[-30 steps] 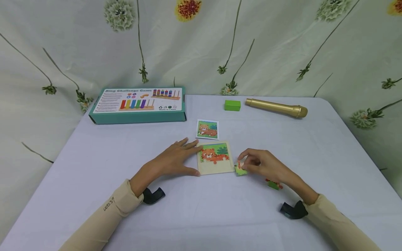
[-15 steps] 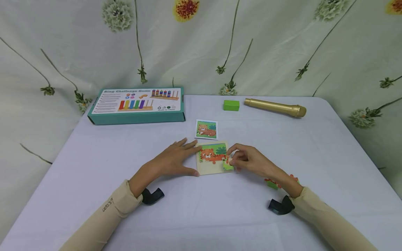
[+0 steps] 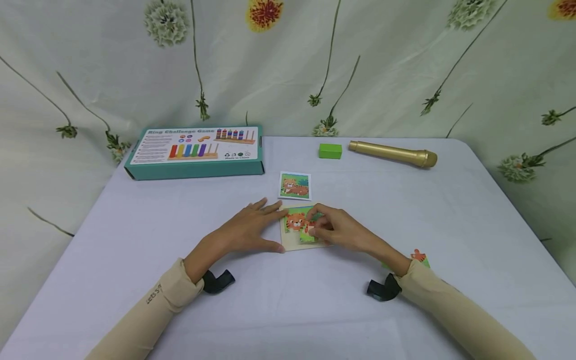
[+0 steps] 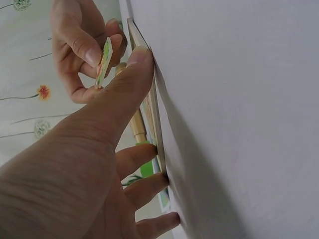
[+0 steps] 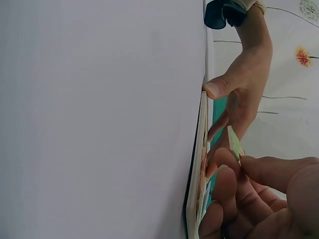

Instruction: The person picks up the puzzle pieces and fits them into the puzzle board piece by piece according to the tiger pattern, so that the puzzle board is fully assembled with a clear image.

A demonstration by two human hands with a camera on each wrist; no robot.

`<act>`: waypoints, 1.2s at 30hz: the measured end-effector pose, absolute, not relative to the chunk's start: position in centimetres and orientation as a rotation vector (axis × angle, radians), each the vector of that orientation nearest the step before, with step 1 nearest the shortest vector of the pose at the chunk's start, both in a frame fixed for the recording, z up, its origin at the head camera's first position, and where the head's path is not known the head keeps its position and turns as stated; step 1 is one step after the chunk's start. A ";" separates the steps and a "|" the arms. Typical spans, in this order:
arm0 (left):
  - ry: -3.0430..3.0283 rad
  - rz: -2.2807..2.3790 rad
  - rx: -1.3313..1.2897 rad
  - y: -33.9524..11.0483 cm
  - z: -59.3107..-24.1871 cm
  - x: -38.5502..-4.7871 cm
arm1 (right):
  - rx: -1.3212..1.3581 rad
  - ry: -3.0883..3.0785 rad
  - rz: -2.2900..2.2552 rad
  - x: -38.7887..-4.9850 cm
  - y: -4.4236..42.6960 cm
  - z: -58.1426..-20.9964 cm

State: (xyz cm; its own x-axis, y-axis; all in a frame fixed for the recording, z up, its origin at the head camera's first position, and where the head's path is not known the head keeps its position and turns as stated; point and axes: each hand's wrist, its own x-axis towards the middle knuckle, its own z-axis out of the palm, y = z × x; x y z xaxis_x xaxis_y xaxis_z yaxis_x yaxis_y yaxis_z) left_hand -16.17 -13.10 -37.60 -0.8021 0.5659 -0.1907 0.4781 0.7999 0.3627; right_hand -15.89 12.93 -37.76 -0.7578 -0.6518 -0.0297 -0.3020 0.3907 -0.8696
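Right hand: right hand (image 3: pixel 344 229) over the right part of the board, thumb and fingertips pinching a puzzle piece.
Piece: piece (image 3: pixel 307 236), green with orange marks, above the board; both wrist views show it tilted and clear of the surface.
Left hand: left hand (image 3: pixel 252 227) at the board's left side, fingers spread wide, thumb well apart from them; thumb tip at the near left corner, fingertips along the same edge toward the far corner.
Board: board (image 3: pixel 292 245), pale wood, flat on the table (image 3: pixel 270 310); tiger picture along its far part, bare wood along the near part (right portion hidden by the right hand).
Card: card (image 3: pixel 295 186), white-bordered, printed with a tiger, just beyond the board's far edge.
Loose bits: orange and green scrap (image 3: pixel 418 256) by the right wrist, partly covered by the arm (exact outline cannot be told).
Back row: teal box (image 3: pixel 193 150), "Ring Challenge Game" on its lid, at far left; green block (image 3: pixel 330 151) right of it; gold mic (image 3: pixel 391 153) lying just beside the block, head to the right.
Backdrop: pale cloth (image 3: pixel 270 75) with printed flowers, behind the table.
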 end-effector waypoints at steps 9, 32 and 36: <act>2.695 0.440 0.813 -13.1 -37.3 -16.1 | -0.877 2.330 -1.244 -16.1 11.6 -37.5; 2.702 0.440 0.826 -13.1 -37.3 -16.1 | -0.927 2.402 -1.180 -16.5 10.1 -38.2; 2.701 0.448 0.828 -13.2 -37.4 -16.0 | -0.929 2.420 -1.165 -16.5 9.8 -38.2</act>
State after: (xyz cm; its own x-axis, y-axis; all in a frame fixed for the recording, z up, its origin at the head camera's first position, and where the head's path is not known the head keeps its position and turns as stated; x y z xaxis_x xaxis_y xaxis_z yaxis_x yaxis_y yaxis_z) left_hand -16.03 -13.24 -37.39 -0.7965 0.5793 -0.1729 0.4926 0.7877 0.3701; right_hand -16.54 9.85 -38.18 -0.7468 -0.6650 0.0107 -0.4232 0.4628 -0.7789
